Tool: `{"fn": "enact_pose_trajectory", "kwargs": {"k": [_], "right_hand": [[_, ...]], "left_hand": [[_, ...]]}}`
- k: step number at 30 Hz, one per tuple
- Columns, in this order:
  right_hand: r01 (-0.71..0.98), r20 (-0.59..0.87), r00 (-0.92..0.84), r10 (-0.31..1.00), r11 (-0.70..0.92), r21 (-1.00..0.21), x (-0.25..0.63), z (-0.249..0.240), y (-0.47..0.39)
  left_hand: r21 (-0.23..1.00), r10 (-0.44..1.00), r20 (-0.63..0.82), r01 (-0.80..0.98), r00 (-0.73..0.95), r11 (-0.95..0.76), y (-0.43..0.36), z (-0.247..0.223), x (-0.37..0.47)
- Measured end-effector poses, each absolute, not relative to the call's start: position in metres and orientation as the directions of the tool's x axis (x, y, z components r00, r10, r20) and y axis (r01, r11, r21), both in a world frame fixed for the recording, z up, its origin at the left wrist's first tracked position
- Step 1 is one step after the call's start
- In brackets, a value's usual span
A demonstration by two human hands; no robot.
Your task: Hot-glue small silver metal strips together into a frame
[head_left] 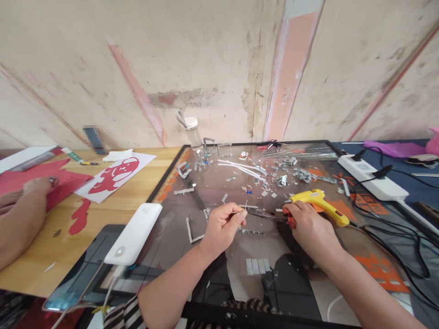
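My left hand [224, 226] is closed in a pinch over the middle of the glass-topped table, with a thin pale sliver [246, 205] standing up from the fingertips. My right hand [312, 230] is wrapped round the red handles of a pair of scissors [291, 221]. Their dark blades point left, close to the left fingertips; the fingers partly hide the handles. Just behind the right hand lies a yellow hot glue gun [320, 203], its nozzle to the left. Below the hands sit several flat grey strips [258, 266] side by side, and an L-shaped grey piece [190, 231] lies to the left.
Silvery scraps [303, 175], white sticks [242, 168] and a lidded jar [192, 131] are towards the wall. A power strip [372, 178] with black cables lies right. At left are a white power bank [133, 235], a phone [85, 265] and another person's hand [37, 192] on red paper.
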State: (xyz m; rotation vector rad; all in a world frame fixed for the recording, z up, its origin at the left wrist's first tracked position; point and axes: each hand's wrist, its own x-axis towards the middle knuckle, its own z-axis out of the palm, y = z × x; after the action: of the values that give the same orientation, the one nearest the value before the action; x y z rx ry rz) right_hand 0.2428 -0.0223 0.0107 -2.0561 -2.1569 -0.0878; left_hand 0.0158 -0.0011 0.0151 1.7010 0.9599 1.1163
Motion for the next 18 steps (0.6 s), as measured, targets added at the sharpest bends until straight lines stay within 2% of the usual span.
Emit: {"fn": "enact_pose_trajectory", "kwargs": {"k": [8, 13, 18], "right_hand": [[0.992, 0.142, -0.062, 0.988, 0.077, -0.102, 0.247, 0.011, -0.021], [0.979, 0.231, -0.092, 0.969, 0.131, -0.159, 0.255, 0.009, -0.015], [0.970, 0.329, -0.091, 0.940, 0.159, -0.185, 0.266, 0.007, -0.011]], "left_hand": [[0.934, 0.895, 0.280, 0.118, 0.347, -0.338, 0.000, 0.015, 0.016], [0.977, 0.924, 0.182, 0.046, 0.337, -0.209, 0.002, 0.011, 0.018], [0.988, 0.953, 0.154, -0.070, 0.262, -0.141, 0.007, 0.009, 0.018]]}}
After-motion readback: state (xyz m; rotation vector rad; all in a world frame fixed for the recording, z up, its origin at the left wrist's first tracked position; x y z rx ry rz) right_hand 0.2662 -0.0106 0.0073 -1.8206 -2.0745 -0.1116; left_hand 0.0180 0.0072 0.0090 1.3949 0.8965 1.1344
